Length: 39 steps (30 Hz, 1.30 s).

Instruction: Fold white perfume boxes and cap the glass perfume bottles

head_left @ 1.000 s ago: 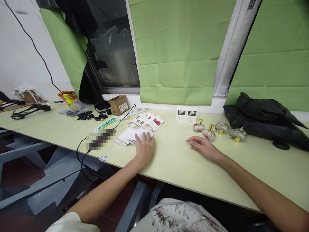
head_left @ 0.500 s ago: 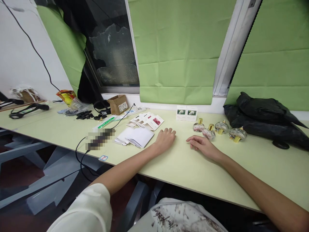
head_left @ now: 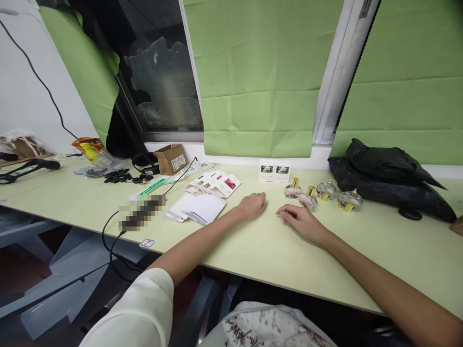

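Resting on the table (head_left: 253, 255), the left hand (head_left: 252, 206) is shown in the head view with its fingers folded under; how tightly they are closed, or whether anything is enclosed, cannot be told. The right hand (head_left: 300, 220) is laid loosely half open, nothing visibly held, near the glass bottles (head_left: 307, 200) with gold tops. Flat white pieces (head_left: 207, 208) are spread beside the left forearm, with flat printed cartons (head_left: 224, 184) overlapped just behind them. Two small boxes (head_left: 274, 170) are stood upright side by side near the wall. A pause seems to be taken; it is best kept with the forearm clear of the white pieces. Overlapped cartons should be separated by their edges, and bottles gripped around the glass.
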Tool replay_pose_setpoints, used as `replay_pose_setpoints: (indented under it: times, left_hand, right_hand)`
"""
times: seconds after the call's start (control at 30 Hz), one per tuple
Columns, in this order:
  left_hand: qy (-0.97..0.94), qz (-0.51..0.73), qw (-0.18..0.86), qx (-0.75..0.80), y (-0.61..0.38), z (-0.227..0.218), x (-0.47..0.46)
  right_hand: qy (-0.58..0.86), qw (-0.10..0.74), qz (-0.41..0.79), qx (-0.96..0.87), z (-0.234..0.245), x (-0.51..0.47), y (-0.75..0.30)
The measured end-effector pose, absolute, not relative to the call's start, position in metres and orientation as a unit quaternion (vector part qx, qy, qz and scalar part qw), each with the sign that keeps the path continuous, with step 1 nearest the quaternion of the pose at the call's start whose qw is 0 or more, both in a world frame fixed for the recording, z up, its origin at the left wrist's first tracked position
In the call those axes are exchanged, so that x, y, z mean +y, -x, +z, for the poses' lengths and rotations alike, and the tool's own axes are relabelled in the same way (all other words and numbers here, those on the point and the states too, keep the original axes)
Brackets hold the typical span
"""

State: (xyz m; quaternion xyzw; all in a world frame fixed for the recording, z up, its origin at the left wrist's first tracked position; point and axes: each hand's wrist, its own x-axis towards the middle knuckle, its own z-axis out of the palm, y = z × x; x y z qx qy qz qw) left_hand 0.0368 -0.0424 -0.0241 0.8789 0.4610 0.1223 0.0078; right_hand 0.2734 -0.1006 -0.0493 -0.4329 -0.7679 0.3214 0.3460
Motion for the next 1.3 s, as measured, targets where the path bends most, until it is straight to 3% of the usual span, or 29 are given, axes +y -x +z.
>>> replay_pose_setpoints:
  times: [0.23, 0.53, 0.83, 1.0, 1.3]
  left_hand:
    - [-0.877, 0.167, 0.035, 0.448, -0.030, -0.032, -0.038]
    - [-0.870, 0.212, 0.079, 0.439, -0.026, -0.036, -0.035]
    - [-0.864, 0.278, 0.140, 0.396, -0.023, -0.031, -0.038]
    - [-0.860, 0.279, 0.157, 0.397, -0.025, -0.030, -0.040]
    - [-0.857, 0.266, 0.139, 0.420, -0.030, -0.027, -0.046]
  right_hand:
    - [0.458, 0.314, 0.241, -0.796, -0.043, -0.103, -0.275]
    - [0.465, 0.313, 0.225, -0.797, -0.042, -0.102, -0.278]
    - [0.502, 0.537, 0.055, -0.676, -0.032, -0.101, -0.291]
    - [0.546, 0.594, -0.088, -0.584, -0.037, -0.079, -0.311]
    - [0.568, 0.545, 0.038, -0.616, -0.061, -0.057, -0.323]
